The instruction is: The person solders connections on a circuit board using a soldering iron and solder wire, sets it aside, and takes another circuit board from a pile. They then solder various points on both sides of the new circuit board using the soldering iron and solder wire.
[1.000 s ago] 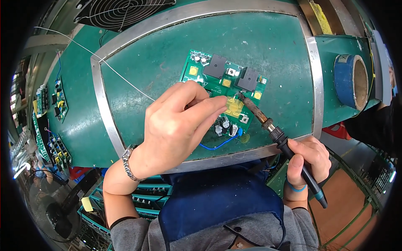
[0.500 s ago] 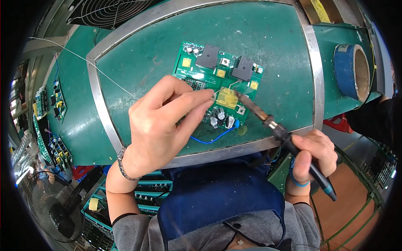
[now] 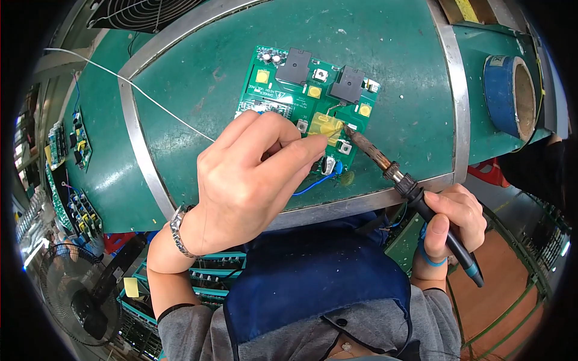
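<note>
Iron tip and fine wire meet low on a green circuit board

The circuit board (image 3: 310, 107) lies on the green worktop (image 3: 391, 54), ahead of the person. It looks light and stiff but fragile, best held by its bare edges, away from the tall black blocks (image 3: 295, 66). The left hand (image 3: 253, 168) covers its lower left part, thumb and forefinger pressed together, apparently pinching the pale wire (image 3: 158, 102), thin and likely easy to bend. The right hand's (image 3: 454, 219) fingers close around the soldering iron's (image 3: 394, 174) black handle, the safe grip; its tip, probably hot, is at the right edge of the yellow film (image 3: 322, 123), contact unclear.

Metal strips (image 3: 454, 108) frame the smooth, speckled surface. A blue roll (image 3: 501, 102) stands at right; a fan (image 3: 78, 295) sits low at left
</note>
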Action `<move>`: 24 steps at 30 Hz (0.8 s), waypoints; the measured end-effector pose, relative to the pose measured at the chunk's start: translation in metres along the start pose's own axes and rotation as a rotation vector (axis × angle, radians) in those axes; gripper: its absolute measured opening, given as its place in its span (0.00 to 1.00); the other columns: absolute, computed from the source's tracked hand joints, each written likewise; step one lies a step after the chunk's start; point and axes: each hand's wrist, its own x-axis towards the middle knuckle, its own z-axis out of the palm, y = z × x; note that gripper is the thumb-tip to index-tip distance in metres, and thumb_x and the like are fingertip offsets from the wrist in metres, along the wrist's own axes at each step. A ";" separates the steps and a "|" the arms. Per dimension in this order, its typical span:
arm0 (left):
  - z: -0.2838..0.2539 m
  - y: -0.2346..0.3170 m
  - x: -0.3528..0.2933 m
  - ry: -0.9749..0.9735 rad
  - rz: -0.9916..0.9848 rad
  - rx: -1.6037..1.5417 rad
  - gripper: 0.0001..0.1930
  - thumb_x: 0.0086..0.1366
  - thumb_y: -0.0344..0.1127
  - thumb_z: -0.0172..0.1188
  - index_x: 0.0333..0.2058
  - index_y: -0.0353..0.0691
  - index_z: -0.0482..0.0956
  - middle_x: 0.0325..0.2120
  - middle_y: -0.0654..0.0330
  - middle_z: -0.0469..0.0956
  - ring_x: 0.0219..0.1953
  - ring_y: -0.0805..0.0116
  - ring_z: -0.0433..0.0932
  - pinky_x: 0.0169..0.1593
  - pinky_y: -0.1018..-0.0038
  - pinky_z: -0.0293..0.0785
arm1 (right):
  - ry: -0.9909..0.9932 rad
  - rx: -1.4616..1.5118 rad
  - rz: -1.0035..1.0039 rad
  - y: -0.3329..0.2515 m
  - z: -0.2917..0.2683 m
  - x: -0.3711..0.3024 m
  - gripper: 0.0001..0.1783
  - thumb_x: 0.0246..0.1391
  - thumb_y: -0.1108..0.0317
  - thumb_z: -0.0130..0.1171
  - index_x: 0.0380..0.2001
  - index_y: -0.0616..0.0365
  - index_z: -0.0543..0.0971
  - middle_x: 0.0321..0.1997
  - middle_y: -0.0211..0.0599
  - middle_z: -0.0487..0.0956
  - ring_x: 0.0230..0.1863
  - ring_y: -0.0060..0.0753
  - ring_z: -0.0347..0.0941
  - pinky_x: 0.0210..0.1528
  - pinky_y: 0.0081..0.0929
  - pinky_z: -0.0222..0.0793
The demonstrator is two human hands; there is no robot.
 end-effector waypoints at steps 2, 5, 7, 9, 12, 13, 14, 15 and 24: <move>0.001 -0.001 0.000 0.003 0.004 -0.002 0.13 0.46 0.23 0.68 0.34 0.40 0.84 0.24 0.63 0.73 0.24 0.69 0.71 0.26 0.76 0.66 | -0.007 0.004 -0.008 0.001 0.002 0.001 0.09 0.49 0.67 0.60 0.27 0.64 0.79 0.16 0.34 0.77 0.13 0.28 0.71 0.17 0.21 0.66; 0.005 -0.002 0.001 0.010 0.014 -0.001 0.14 0.46 0.23 0.68 0.35 0.41 0.84 0.24 0.62 0.73 0.24 0.69 0.71 0.25 0.76 0.66 | -0.005 0.016 -0.029 0.002 0.002 0.002 0.09 0.49 0.68 0.60 0.27 0.64 0.79 0.16 0.35 0.77 0.14 0.28 0.71 0.17 0.21 0.66; 0.007 -0.002 0.001 0.014 0.022 0.001 0.14 0.46 0.23 0.68 0.35 0.41 0.84 0.24 0.62 0.72 0.23 0.69 0.71 0.24 0.76 0.65 | -0.011 0.022 -0.029 0.002 0.001 0.000 0.09 0.49 0.68 0.60 0.28 0.64 0.79 0.16 0.35 0.77 0.14 0.29 0.71 0.17 0.21 0.66; 0.008 -0.002 0.001 0.027 0.028 -0.021 0.14 0.47 0.23 0.68 0.35 0.40 0.84 0.24 0.62 0.72 0.23 0.70 0.71 0.24 0.76 0.66 | -0.011 0.012 -0.024 0.002 -0.001 -0.001 0.09 0.49 0.68 0.60 0.28 0.64 0.79 0.16 0.35 0.77 0.14 0.28 0.71 0.17 0.21 0.66; 0.006 0.001 0.001 0.009 0.002 -0.024 0.13 0.47 0.22 0.68 0.35 0.39 0.84 0.24 0.62 0.73 0.23 0.70 0.72 0.25 0.76 0.67 | -0.007 -0.007 -0.012 0.001 -0.005 -0.005 0.10 0.50 0.66 0.60 0.28 0.64 0.79 0.16 0.34 0.76 0.14 0.28 0.71 0.17 0.21 0.66; 0.005 0.002 0.000 0.010 0.004 -0.021 0.13 0.47 0.22 0.68 0.35 0.39 0.84 0.24 0.62 0.73 0.23 0.70 0.72 0.25 0.76 0.67 | -0.003 -0.016 -0.003 0.001 -0.006 -0.007 0.10 0.51 0.65 0.60 0.28 0.63 0.79 0.15 0.33 0.76 0.13 0.28 0.70 0.17 0.21 0.66; 0.004 0.003 -0.001 0.006 -0.005 -0.041 0.13 0.47 0.23 0.68 0.34 0.39 0.83 0.24 0.61 0.73 0.23 0.69 0.73 0.25 0.76 0.68 | -0.001 -0.017 -0.005 0.000 -0.008 -0.008 0.10 0.51 0.65 0.60 0.28 0.63 0.79 0.15 0.33 0.76 0.13 0.28 0.70 0.17 0.21 0.66; 0.003 0.004 -0.001 0.003 -0.014 -0.060 0.13 0.47 0.23 0.69 0.34 0.38 0.82 0.24 0.61 0.74 0.24 0.68 0.73 0.25 0.75 0.68 | 0.016 -0.017 0.004 -0.001 -0.010 -0.009 0.12 0.52 0.63 0.60 0.28 0.63 0.79 0.15 0.32 0.75 0.13 0.28 0.70 0.17 0.21 0.65; -0.003 0.023 -0.020 -0.174 0.085 0.133 0.13 0.44 0.27 0.69 0.31 0.39 0.80 0.22 0.62 0.71 0.23 0.65 0.69 0.26 0.72 0.67 | 0.120 -0.029 0.065 -0.004 -0.020 -0.017 0.17 0.56 0.55 0.57 0.28 0.60 0.78 0.13 0.31 0.73 0.12 0.27 0.68 0.17 0.20 0.62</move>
